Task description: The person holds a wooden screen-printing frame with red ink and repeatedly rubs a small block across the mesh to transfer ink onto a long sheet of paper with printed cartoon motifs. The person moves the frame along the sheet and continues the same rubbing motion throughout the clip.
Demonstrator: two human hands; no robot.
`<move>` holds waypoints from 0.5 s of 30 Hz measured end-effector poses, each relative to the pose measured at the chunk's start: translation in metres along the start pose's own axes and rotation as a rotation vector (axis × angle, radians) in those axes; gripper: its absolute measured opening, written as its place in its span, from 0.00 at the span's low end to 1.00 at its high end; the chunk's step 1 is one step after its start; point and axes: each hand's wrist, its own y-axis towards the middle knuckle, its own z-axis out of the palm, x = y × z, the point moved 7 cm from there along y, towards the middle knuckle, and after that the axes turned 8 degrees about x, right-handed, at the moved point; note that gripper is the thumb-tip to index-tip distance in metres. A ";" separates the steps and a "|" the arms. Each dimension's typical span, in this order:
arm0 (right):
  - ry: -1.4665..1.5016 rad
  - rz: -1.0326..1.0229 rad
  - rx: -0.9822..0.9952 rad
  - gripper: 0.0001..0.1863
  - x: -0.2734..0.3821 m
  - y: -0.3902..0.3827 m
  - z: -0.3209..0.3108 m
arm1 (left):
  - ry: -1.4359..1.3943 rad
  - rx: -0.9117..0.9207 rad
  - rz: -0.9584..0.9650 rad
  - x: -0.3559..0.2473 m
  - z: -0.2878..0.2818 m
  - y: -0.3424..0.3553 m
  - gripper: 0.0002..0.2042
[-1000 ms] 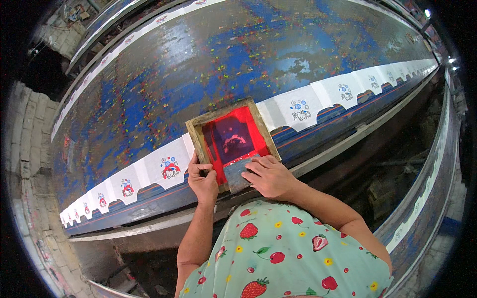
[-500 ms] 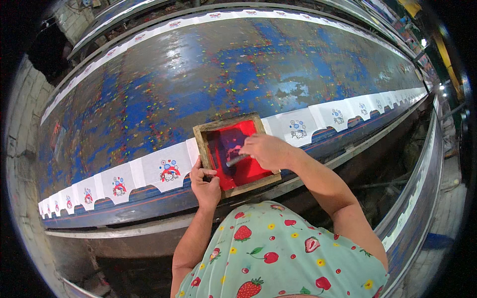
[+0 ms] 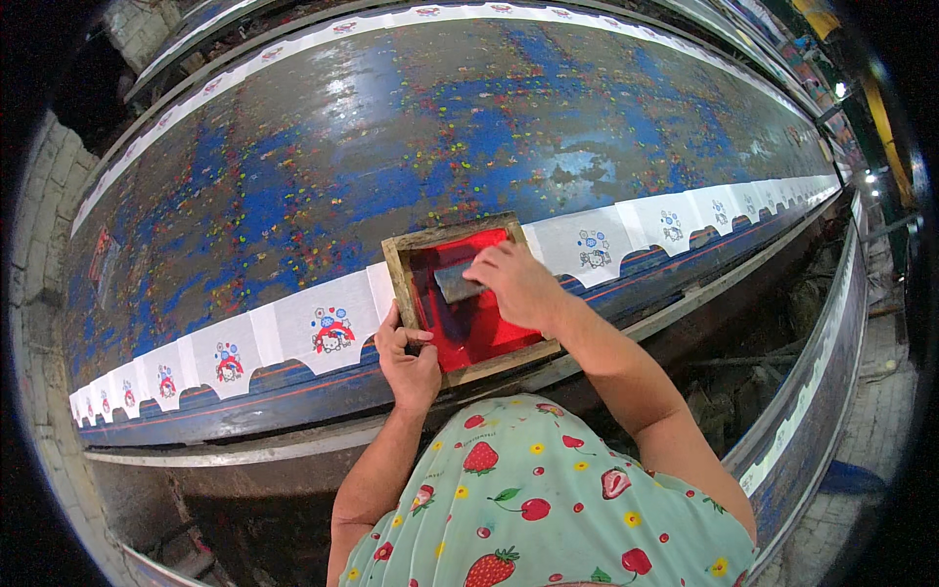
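A wooden screen-printing frame (image 3: 399, 285) lies on the row of white cloth pieces along the near edge of the long table. Bright red ink (image 3: 504, 334) covers much of its mesh, with a darker patch at the left. My left hand (image 3: 408, 364) grips the frame's left rail near its lower corner, fingers bent around the wood. Inside the frame, my right hand (image 3: 518, 284) holds a flat grey squeegee (image 3: 457, 282), its blade tilted over the mesh. The squeegee's lower edge is hard to make out.
White cloth pieces (image 3: 354, 296) left of the frame carry prints with red parts; pieces (image 3: 564, 232) to its right show blue and dark outlines. The table (image 3: 323, 210) is blotched blue and grey with colored specks. Another cloth row (image 3: 386, 20) follows the far edge.
My right hand has moved up within the frame, and the squeegee now shows its broad grey face higher on the mesh. My left hand stays on the rail.
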 end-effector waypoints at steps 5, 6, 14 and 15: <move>-0.004 -0.007 -0.027 0.22 0.041 -0.044 0.008 | 0.043 0.025 -0.019 0.001 -0.001 -0.001 0.10; -0.005 -0.007 -0.027 0.23 0.049 -0.053 0.008 | 0.042 0.031 -0.020 0.001 -0.001 0.000 0.10; 0.103 0.033 0.038 0.24 0.075 -0.091 0.021 | 0.087 0.023 0.020 -0.004 -0.001 0.000 0.11; 0.121 0.033 0.047 0.24 0.075 -0.092 0.023 | 0.074 0.024 0.018 -0.004 -0.001 0.001 0.11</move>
